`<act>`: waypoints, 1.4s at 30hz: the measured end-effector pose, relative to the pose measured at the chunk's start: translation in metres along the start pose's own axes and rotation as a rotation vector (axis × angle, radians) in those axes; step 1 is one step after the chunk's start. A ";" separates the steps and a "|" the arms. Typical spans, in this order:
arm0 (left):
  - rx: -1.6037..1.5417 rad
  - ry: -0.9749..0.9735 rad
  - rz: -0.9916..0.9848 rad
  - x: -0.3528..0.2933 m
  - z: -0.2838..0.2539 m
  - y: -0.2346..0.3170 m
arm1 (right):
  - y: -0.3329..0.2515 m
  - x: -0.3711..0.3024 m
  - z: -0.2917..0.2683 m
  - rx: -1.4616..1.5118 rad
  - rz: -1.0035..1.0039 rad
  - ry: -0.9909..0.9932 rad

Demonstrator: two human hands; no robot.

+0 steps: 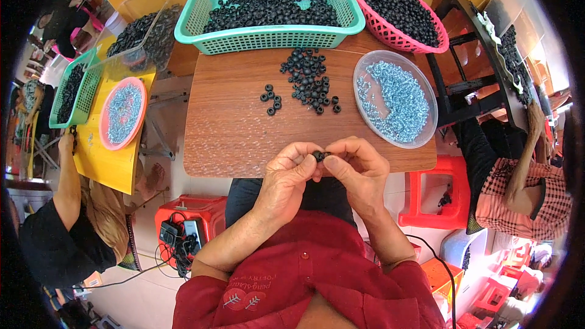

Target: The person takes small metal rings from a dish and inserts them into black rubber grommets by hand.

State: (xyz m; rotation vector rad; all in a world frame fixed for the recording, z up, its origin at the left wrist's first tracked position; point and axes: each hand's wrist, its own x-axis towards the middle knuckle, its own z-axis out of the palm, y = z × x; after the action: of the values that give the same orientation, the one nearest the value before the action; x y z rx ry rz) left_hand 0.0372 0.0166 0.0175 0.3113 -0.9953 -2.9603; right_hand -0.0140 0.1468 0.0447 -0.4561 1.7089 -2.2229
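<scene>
Just past the table's front edge, my left hand (291, 173) and my right hand (361, 169) meet fingertip to fingertip. Thumbs and fingers of both pinch a small round black part (319, 156); whether it is one piece or two pressed together I cannot tell. Ahead of them on the brown wooden table (231, 134) lies a loose heap of black round parts with holes (306, 76), and a smaller cluster (271, 99) sits to its left. To the right stands a clear round tub (364, 117) of tiny shiny bluish pieces (399, 100).
A turquoise basket (268, 41) and a pink basket (440, 49), both holding black parts, stand at the back. Red stools (420, 207) flank my legs. Phone and cables (192, 234) rest on the left stool. Co-workers sit at a yellow table (125, 167) and a dark table (487, 88).
</scene>
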 end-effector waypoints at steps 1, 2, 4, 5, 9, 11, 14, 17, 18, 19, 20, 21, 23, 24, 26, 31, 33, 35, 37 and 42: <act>-0.003 0.000 0.003 -0.003 -0.001 0.000 | 0.000 -0.002 0.000 0.048 0.001 -0.016; 0.027 -0.005 0.032 -0.005 -0.002 0.000 | 0.000 -0.003 0.001 0.045 0.001 -0.019; 0.055 -0.011 0.065 -0.011 -0.003 0.001 | 0.000 -0.007 0.001 -0.007 -0.051 -0.040; 0.074 -0.002 0.077 -0.015 -0.002 0.002 | 0.001 -0.010 0.002 -0.010 -0.054 -0.043; 0.145 0.013 0.141 -0.026 -0.002 0.000 | -0.001 -0.020 0.005 -0.095 -0.112 -0.032; 0.182 0.026 0.168 -0.031 -0.001 0.000 | -0.003 -0.025 0.006 -0.144 -0.139 -0.031; 0.229 0.031 0.190 -0.040 0.002 0.001 | -0.005 -0.029 0.006 -0.346 -0.275 -0.054; 0.249 0.008 0.185 -0.046 0.001 0.001 | -0.009 -0.035 0.009 -0.511 -0.443 -0.067; 0.259 -0.005 0.183 -0.048 0.000 0.001 | -0.011 -0.037 0.010 -0.533 -0.456 -0.067; 0.259 -0.006 0.185 -0.051 0.000 0.000 | -0.012 -0.040 0.012 -0.555 -0.468 -0.067; 0.258 -0.011 0.192 -0.053 0.000 -0.001 | -0.013 -0.043 0.012 -0.555 -0.470 -0.067; 0.257 -0.016 0.199 -0.056 0.001 -0.002 | -0.013 -0.045 0.013 -0.519 -0.437 -0.067; 0.260 -0.026 0.210 -0.061 0.004 -0.002 | -0.014 -0.050 0.013 -0.485 -0.406 -0.065; 0.263 -0.034 0.220 -0.064 0.005 -0.002 | -0.015 -0.052 0.012 -0.452 -0.371 -0.080; 0.279 -0.032 0.229 -0.068 0.007 -0.002 | -0.016 -0.055 0.011 -0.419 -0.338 -0.096; 0.329 -0.049 0.270 -0.078 0.005 -0.004 | -0.019 -0.060 0.009 -0.248 -0.193 -0.172; 0.354 -0.066 0.323 -0.081 0.003 -0.006 | -0.026 -0.062 0.010 -0.233 -0.131 -0.183; 0.378 -0.078 0.334 -0.085 0.003 -0.004 | -0.029 -0.063 0.009 -0.217 -0.069 -0.197; 0.402 -0.090 0.346 -0.089 0.003 -0.003 | -0.030 -0.063 0.007 -0.224 -0.045 -0.234; 0.375 -0.088 0.300 -0.096 0.004 -0.004 | -0.029 -0.069 0.007 -0.077 0.040 -0.263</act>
State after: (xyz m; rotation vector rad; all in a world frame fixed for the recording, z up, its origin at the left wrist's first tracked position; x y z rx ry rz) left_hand 0.1307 0.0281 0.0361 0.0249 -1.4628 -2.5303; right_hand 0.0498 0.1767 0.0695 -0.6918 1.6519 -1.9743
